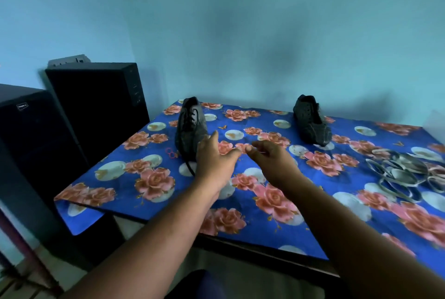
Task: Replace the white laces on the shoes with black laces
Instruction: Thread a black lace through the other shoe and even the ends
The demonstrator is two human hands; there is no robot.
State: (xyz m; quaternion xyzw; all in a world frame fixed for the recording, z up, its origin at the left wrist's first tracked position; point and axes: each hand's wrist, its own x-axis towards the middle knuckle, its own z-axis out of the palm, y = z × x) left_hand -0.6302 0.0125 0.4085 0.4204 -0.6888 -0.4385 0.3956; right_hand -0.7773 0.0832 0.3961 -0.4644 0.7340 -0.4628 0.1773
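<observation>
- The fingers [231, 154] of the left hand [213, 156] are held straight and a little spread, and nothing is gripped by them; the hand is stretched out just beside the toe of the near shoe [191, 127], and contact cannot be told.
- The fingers [255, 148] of the right hand [269, 156] are curled, with thumb and forefinger brought close together; whether something thin is pinched between them cannot be told, because this part is blurred.
- The near shoe, black, is placed on the left part of the worktop [301, 226], with its toe turned toward the person. Black laces [192, 115] are seen in its eyelets, and one loose end [190, 166] is trailed over the cloth in front of the toe, beside the left hand.
- The second shoe [310, 120], also black, is placed at the back right, well apart from the first one. Its lacing cannot be made out.
- A heap of white laces [404, 173] is laid in loose loops at the right side of the worktop, away from both shoes.
- The worktop is covered with a blue cloth printed with pink roses.
- Two black speaker boxes [96, 110] are stood to the left of the worktop, against a blue wall [240, 21].
</observation>
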